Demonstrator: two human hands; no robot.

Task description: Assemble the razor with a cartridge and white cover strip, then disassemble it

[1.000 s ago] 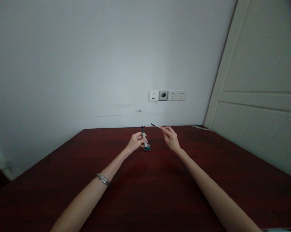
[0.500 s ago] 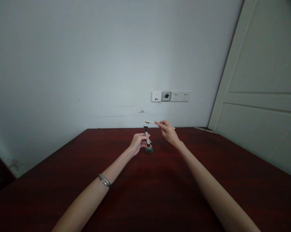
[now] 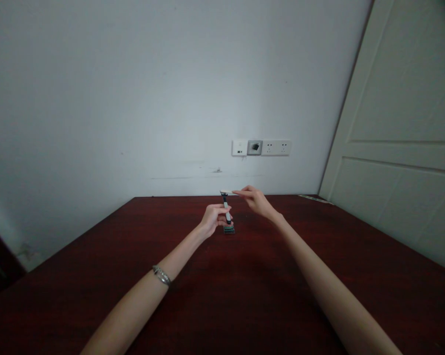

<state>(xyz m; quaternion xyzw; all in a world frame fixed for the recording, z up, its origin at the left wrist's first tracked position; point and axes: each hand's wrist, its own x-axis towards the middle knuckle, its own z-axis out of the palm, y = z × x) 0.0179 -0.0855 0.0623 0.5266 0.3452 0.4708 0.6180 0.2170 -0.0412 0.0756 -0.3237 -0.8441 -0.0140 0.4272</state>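
Note:
My left hand (image 3: 212, 219) is closed around the handle of a razor (image 3: 227, 217) that stands upright, its blade head resting on the dark red table (image 3: 244, 286). My right hand (image 3: 257, 201) pinches a thin white stick-like tool (image 3: 227, 192) and holds it level. The tool's tip sits right at the top end of the razor handle. A silver bracelet (image 3: 161, 275) is on my left wrist. Both arms are stretched far out toward the table's far edge.
A white wall stands behind the table with a row of sockets (image 3: 261, 147). A pale door (image 3: 403, 148) is on the right. A thin flat strip (image 3: 313, 198) lies at the table's far right corner.
My right hand has moved the white tool left and down, from beside the razor to its top end. My left hand has kept the razor upright in nearly the same spot.

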